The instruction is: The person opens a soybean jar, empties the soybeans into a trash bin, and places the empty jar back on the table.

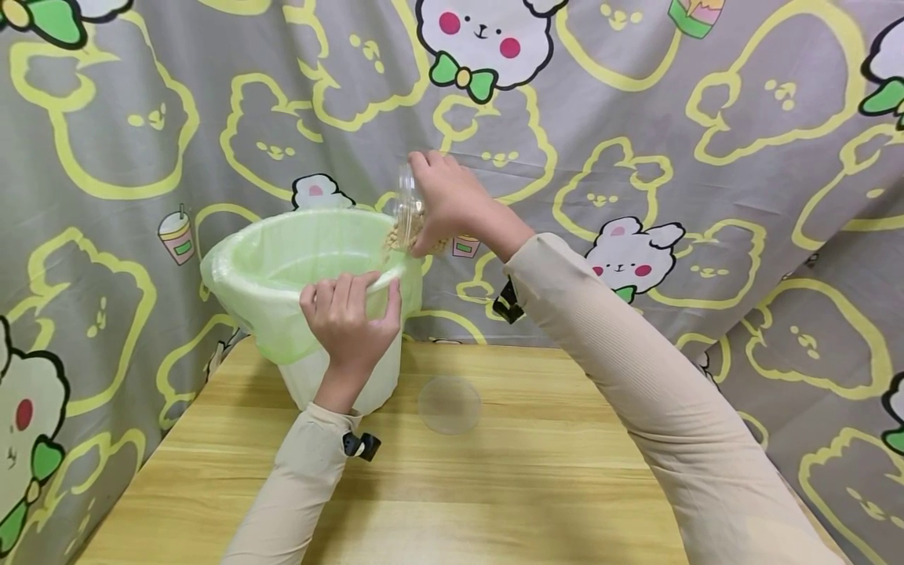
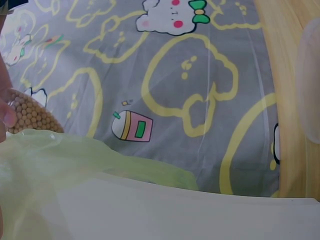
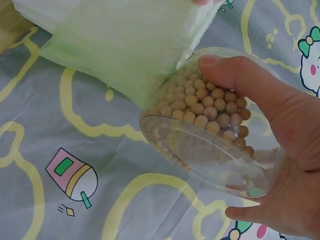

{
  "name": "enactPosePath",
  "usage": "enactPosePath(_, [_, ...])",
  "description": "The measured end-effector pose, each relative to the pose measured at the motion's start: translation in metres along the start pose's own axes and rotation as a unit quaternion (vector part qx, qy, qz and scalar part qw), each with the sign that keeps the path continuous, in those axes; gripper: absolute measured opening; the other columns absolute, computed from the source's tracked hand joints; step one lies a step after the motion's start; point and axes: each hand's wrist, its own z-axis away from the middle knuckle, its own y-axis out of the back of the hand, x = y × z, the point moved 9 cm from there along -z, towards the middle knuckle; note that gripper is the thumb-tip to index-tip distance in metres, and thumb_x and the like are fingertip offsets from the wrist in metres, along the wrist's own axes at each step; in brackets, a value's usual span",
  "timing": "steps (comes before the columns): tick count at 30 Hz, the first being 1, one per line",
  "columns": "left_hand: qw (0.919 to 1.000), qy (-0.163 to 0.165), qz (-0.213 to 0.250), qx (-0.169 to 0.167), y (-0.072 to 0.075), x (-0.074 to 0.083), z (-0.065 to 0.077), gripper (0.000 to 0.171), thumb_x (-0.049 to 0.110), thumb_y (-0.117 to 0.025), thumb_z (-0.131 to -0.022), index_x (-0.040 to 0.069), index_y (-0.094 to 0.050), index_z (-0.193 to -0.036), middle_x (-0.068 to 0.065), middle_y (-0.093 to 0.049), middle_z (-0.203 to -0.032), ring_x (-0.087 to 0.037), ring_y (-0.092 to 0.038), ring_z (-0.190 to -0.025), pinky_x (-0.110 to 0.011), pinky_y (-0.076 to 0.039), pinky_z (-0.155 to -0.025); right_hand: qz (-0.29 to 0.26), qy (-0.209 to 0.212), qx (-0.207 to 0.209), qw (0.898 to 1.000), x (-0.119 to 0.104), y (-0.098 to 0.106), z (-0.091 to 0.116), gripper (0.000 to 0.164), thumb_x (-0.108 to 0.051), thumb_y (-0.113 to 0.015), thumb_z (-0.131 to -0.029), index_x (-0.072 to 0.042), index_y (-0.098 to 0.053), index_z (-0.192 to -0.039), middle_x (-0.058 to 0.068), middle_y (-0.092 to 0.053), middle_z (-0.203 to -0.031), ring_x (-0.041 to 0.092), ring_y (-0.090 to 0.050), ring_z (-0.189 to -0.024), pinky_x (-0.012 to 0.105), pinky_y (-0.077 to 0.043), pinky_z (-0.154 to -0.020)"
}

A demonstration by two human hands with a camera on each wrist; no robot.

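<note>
A white trash bin (image 1: pixel 377 377) stands on the table, lined with a thin pale green bag (image 1: pixel 282 326) folded over its rim. My left hand (image 1: pixel 351 318) grips the near right rim, fingers over the edge. Above the right side of the opening, my right hand (image 1: pixel 452 200) holds a clear plastic jar (image 1: pixel 407 196) tipped on its side, mouth toward the bin. Small round beige balls (image 3: pixel 200 102) fill part of the jar and gather toward its mouth; some appear to be dropping past the rim. The right wrist view shows the jar's base facing the camera.
A round translucent disc, like a lid (image 1: pixel 449 405), lies on the wooden table (image 1: pixel 494 486) right of the bin. A grey curtain (image 1: pixel 621 110) with cartoon prints hangs close behind and at both sides.
</note>
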Motion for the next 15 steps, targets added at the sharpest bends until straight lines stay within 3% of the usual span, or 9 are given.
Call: enactPosePath(15, [1.0000, 0.000, 0.002, 0.001, 0.0000, -0.0001, -0.0002, 0.023, 0.027, -0.074, -0.084, 0.005, -0.073, -0.085, -0.012, -0.066, -0.072, -0.033, -0.052, -0.070, -0.049, -0.037, -0.086, 0.029, 0.000, -0.009, 1.000, -0.0054, 0.0002, -0.0007, 0.132, -0.052, -0.092, -0.061, -0.006, -0.017, -0.160, 0.016, -0.037, -0.154, 0.034, -0.038, -0.141, 0.049, -0.032, -0.119])
